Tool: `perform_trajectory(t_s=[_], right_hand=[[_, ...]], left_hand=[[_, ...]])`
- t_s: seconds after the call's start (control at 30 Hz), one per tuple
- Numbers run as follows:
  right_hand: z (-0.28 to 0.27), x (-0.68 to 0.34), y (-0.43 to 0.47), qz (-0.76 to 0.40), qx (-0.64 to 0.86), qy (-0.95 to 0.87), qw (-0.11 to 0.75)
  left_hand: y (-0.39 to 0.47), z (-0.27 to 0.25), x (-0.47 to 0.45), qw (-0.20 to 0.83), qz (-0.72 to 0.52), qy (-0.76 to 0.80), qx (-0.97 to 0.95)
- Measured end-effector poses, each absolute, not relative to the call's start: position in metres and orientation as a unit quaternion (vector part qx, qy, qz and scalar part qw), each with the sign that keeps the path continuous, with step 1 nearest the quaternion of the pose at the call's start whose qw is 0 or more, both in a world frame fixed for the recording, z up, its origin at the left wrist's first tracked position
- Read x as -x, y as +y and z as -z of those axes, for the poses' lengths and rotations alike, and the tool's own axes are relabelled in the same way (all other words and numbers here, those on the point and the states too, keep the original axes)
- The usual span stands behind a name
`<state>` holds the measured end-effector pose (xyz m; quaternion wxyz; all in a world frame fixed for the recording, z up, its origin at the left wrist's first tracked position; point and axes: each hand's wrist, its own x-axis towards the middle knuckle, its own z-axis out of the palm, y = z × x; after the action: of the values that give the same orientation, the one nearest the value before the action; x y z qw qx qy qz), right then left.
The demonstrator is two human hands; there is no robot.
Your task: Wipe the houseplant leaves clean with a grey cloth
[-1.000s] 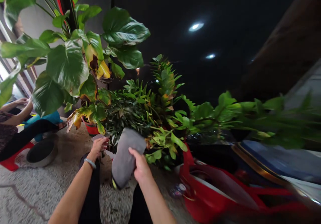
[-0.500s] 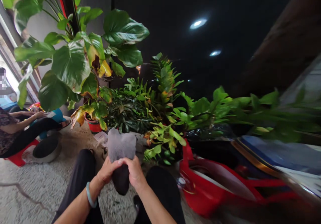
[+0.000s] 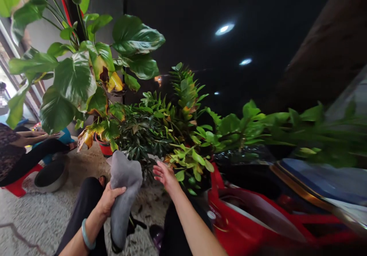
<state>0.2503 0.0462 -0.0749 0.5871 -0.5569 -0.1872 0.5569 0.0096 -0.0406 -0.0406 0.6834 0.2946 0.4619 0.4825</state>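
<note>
My left hand (image 3: 110,199), with a pale bracelet on the wrist, grips a soft grey shoe-shaped fabric piece (image 3: 124,195) by its middle. The piece stands lengthwise between my knees; its wide, lobed end points up and away, and a dark edge shows at the narrow lower end. What lies inside it is hidden. To the right, apart from the piece, my right hand (image 3: 164,175) hangs in the air with its fingers spread and nothing in them.
Potted plants (image 3: 149,130) line the dark wall ahead. A red bag (image 3: 229,217) stands at my right, near a blue-topped stack (image 3: 321,179). On the left, a person in black trousers (image 3: 43,149) sits by a red stool (image 3: 21,181) and a round basin (image 3: 51,177).
My right hand has let go of the grey piece and moved right, opening. The left hand has carried the piece left and turned it, so more of its grey side shows.
</note>
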Motion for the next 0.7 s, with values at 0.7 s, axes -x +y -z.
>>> perform_trajectory(t_s=[0.7], right_hand=[[0.099,-0.237,0.079,-0.597,0.413,-0.168,0.667]], left_hand=[[0.007,-0.1,-0.047,0.572,-0.572,0.381,-0.446]])
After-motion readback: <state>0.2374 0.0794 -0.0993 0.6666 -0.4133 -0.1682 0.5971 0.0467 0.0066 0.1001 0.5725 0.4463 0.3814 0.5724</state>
